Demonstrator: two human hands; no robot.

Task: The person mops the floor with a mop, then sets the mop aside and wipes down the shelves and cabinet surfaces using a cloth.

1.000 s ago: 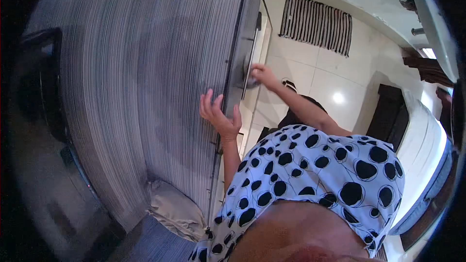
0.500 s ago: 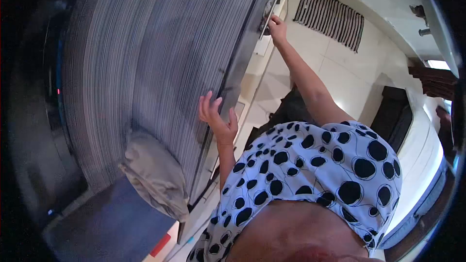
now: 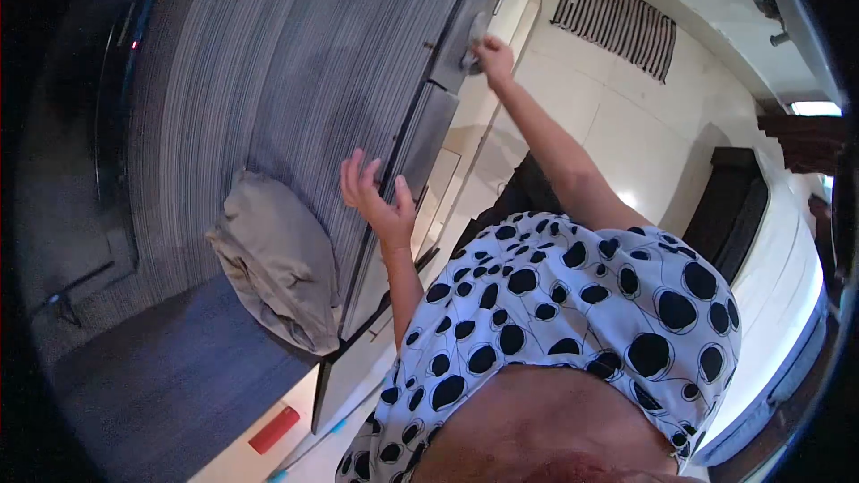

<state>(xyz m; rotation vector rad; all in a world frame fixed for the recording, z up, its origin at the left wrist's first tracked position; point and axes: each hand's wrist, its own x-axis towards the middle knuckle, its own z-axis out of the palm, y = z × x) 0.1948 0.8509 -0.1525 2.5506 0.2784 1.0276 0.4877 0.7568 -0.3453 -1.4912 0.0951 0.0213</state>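
My right hand [image 3: 494, 62] is closed on a pale grey cloth [image 3: 477, 34], pressed to the front edge of a dark grey cabinet [image 3: 425, 134]. Part of the cloth is hidden behind the fingers. My left hand [image 3: 380, 205] is raised near the same edge, fingers apart and curled a little, with nothing in it. Beneath and beyond it spreads the striped grey cabinet top [image 3: 295, 62]. A crumpled beige-grey fabric item [image 3: 273, 259] lies on that top, to the left of my left hand.
A dark screen-like panel [image 3: 76, 161] with a small red light stands along the far left. At the lower left is a red object [image 3: 274, 430]. A striped mat [image 3: 616, 25] lies on the tiled floor [image 3: 573, 125]. Dark furniture [image 3: 727, 210] stands at right.
My right hand, with the cloth, has moved slightly left and down along the cabinet front. My left hand has shifted left, still open. The camera view has turned a little.
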